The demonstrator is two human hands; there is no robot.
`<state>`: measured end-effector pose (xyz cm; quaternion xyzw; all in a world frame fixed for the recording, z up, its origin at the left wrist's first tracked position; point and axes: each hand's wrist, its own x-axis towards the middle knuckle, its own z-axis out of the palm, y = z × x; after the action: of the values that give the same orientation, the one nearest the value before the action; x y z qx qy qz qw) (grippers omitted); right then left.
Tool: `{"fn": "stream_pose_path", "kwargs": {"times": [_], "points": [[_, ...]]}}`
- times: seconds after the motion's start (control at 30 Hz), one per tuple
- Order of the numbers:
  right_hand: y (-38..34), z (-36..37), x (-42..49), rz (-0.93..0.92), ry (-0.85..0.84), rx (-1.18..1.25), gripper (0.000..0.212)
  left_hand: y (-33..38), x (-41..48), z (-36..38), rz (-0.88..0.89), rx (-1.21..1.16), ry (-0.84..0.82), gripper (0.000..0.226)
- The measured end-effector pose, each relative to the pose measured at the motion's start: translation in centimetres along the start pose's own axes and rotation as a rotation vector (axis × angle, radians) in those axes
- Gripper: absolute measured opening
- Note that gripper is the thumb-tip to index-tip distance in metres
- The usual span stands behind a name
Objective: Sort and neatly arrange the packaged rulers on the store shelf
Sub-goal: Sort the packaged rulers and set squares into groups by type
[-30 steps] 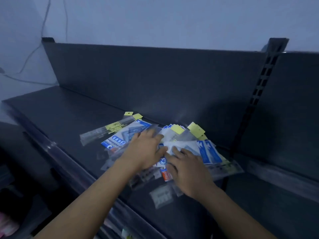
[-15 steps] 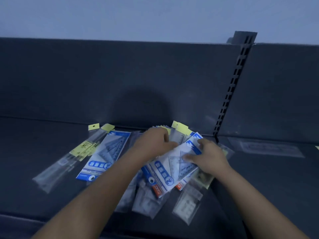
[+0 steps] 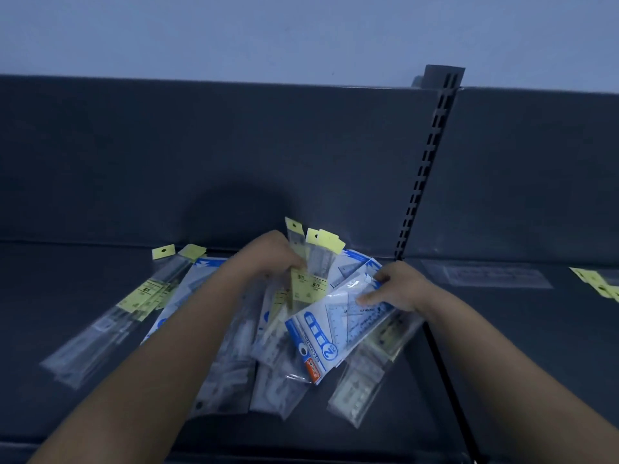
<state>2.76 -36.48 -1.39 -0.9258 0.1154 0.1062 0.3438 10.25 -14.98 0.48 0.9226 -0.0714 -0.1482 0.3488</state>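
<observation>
Head: hands (image 3: 398,287) on ruler pkgs (image 3: 321,334)

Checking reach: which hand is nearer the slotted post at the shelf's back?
Right. The right hand grips a blue pack just left of the post; the left hand holds rulers farther left.

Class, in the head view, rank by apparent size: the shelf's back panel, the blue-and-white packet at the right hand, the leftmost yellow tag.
1. back panel
2. blue-and-white packet, enlarged by nearness to the camera
3. leftmost yellow tag
</observation>
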Motion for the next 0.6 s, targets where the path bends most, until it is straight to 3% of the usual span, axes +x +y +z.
{"fn": "stream_pose_path", "kwargs": {"times": [0.17,0.23,0.33,0.47,0.6], "points": [[0.6,-1.2,-1.8,-0.169,0.092,0.387,0.034,1.4,-3.0,-4.1,0.302,-0.338,0.174,0.003],[1.0,-2.1,-2.8,-0.196,0.108,0.53,0.03,3.4,-4.4,-5.6,0.455,-0.416,0.185,0.014],[2.4,-2.7,-4.1,-0.154,0.189,0.794,0.016,6.9,-5.5,-6.0,0.583,-0.507,0.174,0.011],[5.8,-3.7,-5.9,-0.04,0.22,1.026,0.029,11.0,-5.2,-1.2,0.512,-0.652,0.091,0.019],[10.6,-6.3,-7.5,0.008,0.147,1.118,0.028,14.4,-3.9,6.6,0.332,-0.849,0.005,0.035]]}}
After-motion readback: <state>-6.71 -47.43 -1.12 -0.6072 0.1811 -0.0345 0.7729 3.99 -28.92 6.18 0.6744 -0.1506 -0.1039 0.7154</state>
